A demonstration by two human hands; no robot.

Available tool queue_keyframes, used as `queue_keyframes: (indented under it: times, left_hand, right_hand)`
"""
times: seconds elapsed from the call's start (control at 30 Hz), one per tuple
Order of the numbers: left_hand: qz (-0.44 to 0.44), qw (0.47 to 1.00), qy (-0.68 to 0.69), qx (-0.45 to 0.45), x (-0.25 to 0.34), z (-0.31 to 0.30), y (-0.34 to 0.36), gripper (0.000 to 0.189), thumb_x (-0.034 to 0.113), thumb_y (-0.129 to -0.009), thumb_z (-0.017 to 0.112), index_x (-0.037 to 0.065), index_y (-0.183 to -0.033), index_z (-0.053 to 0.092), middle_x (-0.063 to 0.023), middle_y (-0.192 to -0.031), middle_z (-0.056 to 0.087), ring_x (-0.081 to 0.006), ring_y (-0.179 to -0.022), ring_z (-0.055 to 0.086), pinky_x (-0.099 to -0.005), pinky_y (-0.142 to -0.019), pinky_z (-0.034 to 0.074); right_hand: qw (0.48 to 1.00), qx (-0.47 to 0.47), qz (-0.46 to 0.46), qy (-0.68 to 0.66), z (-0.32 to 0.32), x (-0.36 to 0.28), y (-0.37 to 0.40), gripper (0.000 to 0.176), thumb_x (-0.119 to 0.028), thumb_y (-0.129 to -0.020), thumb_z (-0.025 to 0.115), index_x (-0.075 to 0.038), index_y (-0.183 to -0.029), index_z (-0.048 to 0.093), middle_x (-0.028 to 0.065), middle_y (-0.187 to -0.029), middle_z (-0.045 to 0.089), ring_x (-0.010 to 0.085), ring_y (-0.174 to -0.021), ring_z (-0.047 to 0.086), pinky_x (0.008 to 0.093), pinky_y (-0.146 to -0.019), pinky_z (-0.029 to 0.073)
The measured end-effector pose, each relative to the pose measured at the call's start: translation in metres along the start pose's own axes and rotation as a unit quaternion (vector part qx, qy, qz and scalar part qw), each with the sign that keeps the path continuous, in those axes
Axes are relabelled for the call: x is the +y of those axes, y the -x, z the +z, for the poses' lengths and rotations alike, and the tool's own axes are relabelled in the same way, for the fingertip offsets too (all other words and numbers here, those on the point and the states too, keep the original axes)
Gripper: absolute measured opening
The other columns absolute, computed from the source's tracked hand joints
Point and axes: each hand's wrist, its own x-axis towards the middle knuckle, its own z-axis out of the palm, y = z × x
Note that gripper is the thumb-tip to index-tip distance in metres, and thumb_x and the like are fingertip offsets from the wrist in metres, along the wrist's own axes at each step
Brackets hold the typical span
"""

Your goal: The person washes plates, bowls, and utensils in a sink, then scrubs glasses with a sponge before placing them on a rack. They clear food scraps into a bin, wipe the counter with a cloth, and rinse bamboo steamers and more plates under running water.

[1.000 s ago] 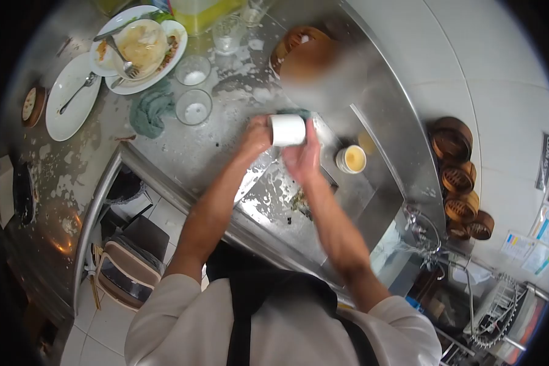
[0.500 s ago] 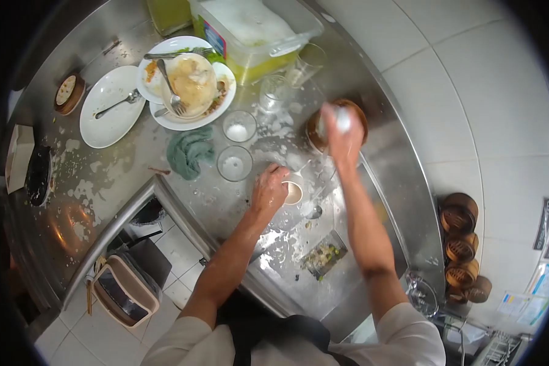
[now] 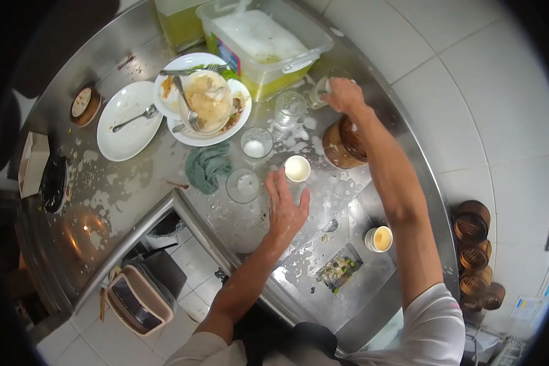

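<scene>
My left hand (image 3: pixel 287 207) is empty, its fingers spread just below a small white cup (image 3: pixel 297 168) on the wet steel counter. At the back right, the fingers of my right hand (image 3: pixel 345 96) close on a clear glass (image 3: pixel 319 93). Below that hand stands a round wooden container (image 3: pixel 341 146), partly hidden by my forearm. Other clear glasses stand nearby, one with foam (image 3: pixel 257 144), one close to my left fingertips (image 3: pixel 243 185) and one farther back (image 3: pixel 290 110). A second small cup, yellowish inside (image 3: pixel 380 239), stands at the right.
Stacked plates with food scraps (image 3: pixel 192 137), an oval plate with a spoon (image 3: pixel 128 137) and a green cloth (image 3: pixel 206 168) lie left. A tub of foamy liquid (image 3: pixel 274 76) stands behind. Food scraps (image 3: pixel 339 270) fill a counter recess. A bin (image 3: pixel 141 299) is below.
My left hand has let go of a small cup and opened. My right hand has moved from the wooden container back to a glass. A small yellowish cup now shows at the right.
</scene>
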Motion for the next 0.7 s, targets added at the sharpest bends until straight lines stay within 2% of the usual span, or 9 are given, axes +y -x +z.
queue_keyframes:
  times: [0.17,0.23,0.3,0.4,0.57,0.6,0.63,0.67,0.7]
  left_hand:
    - [-0.039,0.959,0.258,-0.111,0.065,0.015,0.023,0.072,0.013,-0.087,0.067,0.000,-0.144,0.025,-0.0209,-0.131,0.045,-0.0303,-0.118,0.052,-0.0430,-0.098,0.045]
    - [-0.269,0.718,0.624,-0.152,0.077,0.047,-0.003,0.059,0.024,-0.092,0.061,0.002,-0.140,0.035,-0.0164,-0.123,0.054,-0.0277,-0.116,0.054,-0.0413,-0.097,0.046]
    - [-0.353,0.526,0.715,-0.296,0.108,0.049,-0.040,0.049,0.031,-0.094,0.056,0.003,-0.132,0.045,-0.0120,-0.115,0.060,-0.0250,-0.111,0.058,-0.0401,-0.093,0.049]
    - [-0.343,0.523,0.714,-0.315,0.118,0.078,-0.033,0.025,0.018,-0.086,0.066,0.005,-0.106,0.059,-0.0115,-0.095,0.065,-0.0218,-0.086,0.065,-0.0374,-0.077,0.055]
    - [-0.313,0.594,0.587,-0.452,0.158,0.117,0.064,0.044,0.018,-0.077,0.072,0.004,-0.114,0.054,-0.0127,-0.098,0.062,-0.0257,-0.091,0.064,-0.0392,-0.083,0.055]
    - [-0.274,0.494,0.671,-0.481,0.174,0.116,0.084,0.051,0.020,-0.075,0.074,0.005,-0.119,0.052,-0.0140,-0.103,0.061,-0.0268,-0.096,0.063,-0.0407,-0.087,0.054]
    - [-0.233,0.387,0.738,-0.501,0.183,0.113,0.102,0.059,0.021,-0.072,0.076,0.007,-0.123,0.050,-0.0154,-0.108,0.060,-0.0278,-0.100,0.062,-0.0422,-0.091,0.053]
    - [-0.193,0.387,0.713,-0.552,0.190,0.120,0.108,0.072,0.024,-0.067,0.079,0.008,-0.129,0.045,-0.0160,-0.114,0.058,-0.0298,-0.107,0.059,-0.0438,-0.096,0.049]
    - [-0.191,0.383,0.708,-0.562,0.209,0.124,0.105,0.072,0.024,-0.067,0.079,0.008,-0.129,0.045,-0.0160,-0.114,0.058,-0.0298,-0.107,0.059,-0.0438,-0.096,0.049]
  right_hand:
    - [0.970,0.239,-0.044,0.020,-0.038,0.002,0.136,0.030,-0.027,-0.081,0.066,-0.008,-0.104,0.065,0.0167,-0.100,0.065,0.0339,-0.092,0.062,0.0443,-0.081,0.050]
    - [0.965,0.254,-0.043,0.051,-0.047,-0.008,0.205,0.035,-0.021,-0.077,0.065,-0.010,-0.111,0.065,0.0152,-0.109,0.064,0.0350,-0.103,0.060,0.0466,-0.090,0.048]
    - [0.946,0.296,-0.124,0.051,-0.034,-0.009,0.271,0.046,-0.015,-0.073,0.063,-0.009,-0.119,0.062,0.0166,-0.124,0.059,0.0365,-0.118,0.054,0.0501,-0.100,0.043]
    - [0.984,0.178,-0.010,-0.018,-0.017,-0.016,0.345,0.070,-0.008,-0.072,0.062,-0.003,-0.139,0.043,0.0213,-0.143,0.042,0.0409,-0.132,0.040,0.0548,-0.109,0.033]
    - [0.914,0.262,0.153,-0.270,-0.016,-0.016,0.420,0.076,-0.006,-0.073,0.059,-0.005,-0.144,0.032,0.0191,-0.146,0.036,0.0328,-0.139,0.032,0.0451,-0.114,0.028]
    - [0.660,0.295,0.142,-0.676,-0.038,-0.016,0.440,0.081,-0.004,-0.072,0.059,-0.006,-0.146,0.028,0.0181,-0.146,0.035,0.0333,-0.136,0.034,0.0453,-0.113,0.029]
    - [0.246,0.270,0.091,-0.926,-0.059,-0.021,0.459,0.085,-0.001,-0.070,0.058,-0.006,-0.148,0.024,0.0171,-0.146,0.034,0.0338,-0.134,0.037,0.0456,-0.112,0.031]
    - [0.136,0.317,0.067,-0.936,-0.077,-0.026,0.476,0.076,-0.002,-0.071,0.060,-0.005,-0.143,0.034,0.0144,-0.133,0.047,0.0281,-0.124,0.048,0.0396,-0.108,0.037]
    - [0.135,0.328,0.062,-0.933,-0.074,-0.017,0.491,0.076,-0.002,-0.071,0.060,-0.005,-0.143,0.034,0.0144,-0.133,0.047,0.0281,-0.124,0.048,0.0396,-0.108,0.037]
